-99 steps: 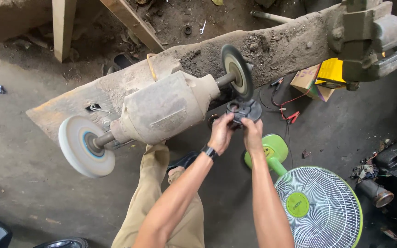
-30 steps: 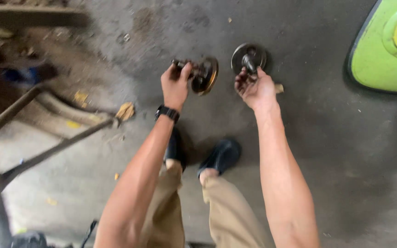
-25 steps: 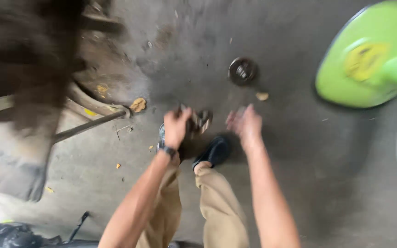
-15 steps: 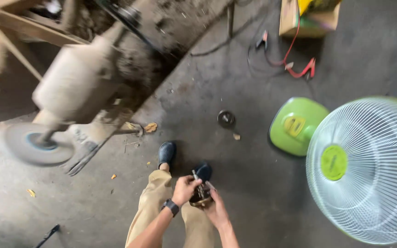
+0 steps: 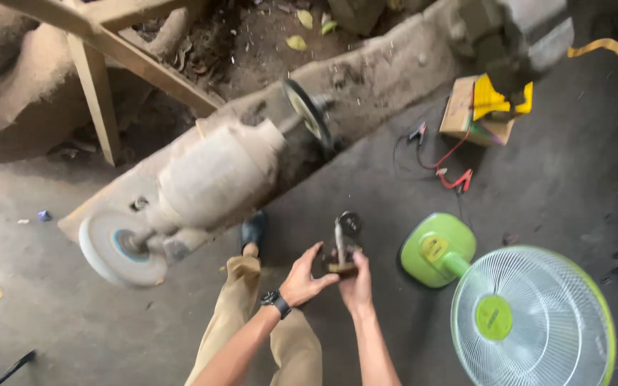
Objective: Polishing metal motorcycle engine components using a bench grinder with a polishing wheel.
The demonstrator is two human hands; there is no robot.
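Note:
My left hand (image 5: pixel 302 277) and my right hand (image 5: pixel 354 284) meet in front of me on a small dark metal part (image 5: pixel 342 246) with a round disc and an upright stem. My right hand grips its base from below. The fingers of my left hand touch its side, and a dark watch sits on that wrist. Up and to the left stands a dusty bench grinder (image 5: pixel 212 175) on a worn bench, with a white wheel (image 5: pixel 114 246) at its left end and a dark thin wheel (image 5: pixel 307 111) at its right end.
A green and white floor fan (image 5: pixel 531 314) stands at the lower right, its green base (image 5: pixel 438 249) near my hands. A cardboard box (image 5: pixel 482 107) with a yellow item and red and black clip leads (image 5: pixel 443 163) lies beyond. Wooden bench legs (image 5: pixel 94 93) stand at upper left.
The view has swung up from the floor to the grinder. I stood up from a stoop, and both hands have come together on the metal part, now raised toward the grinder.

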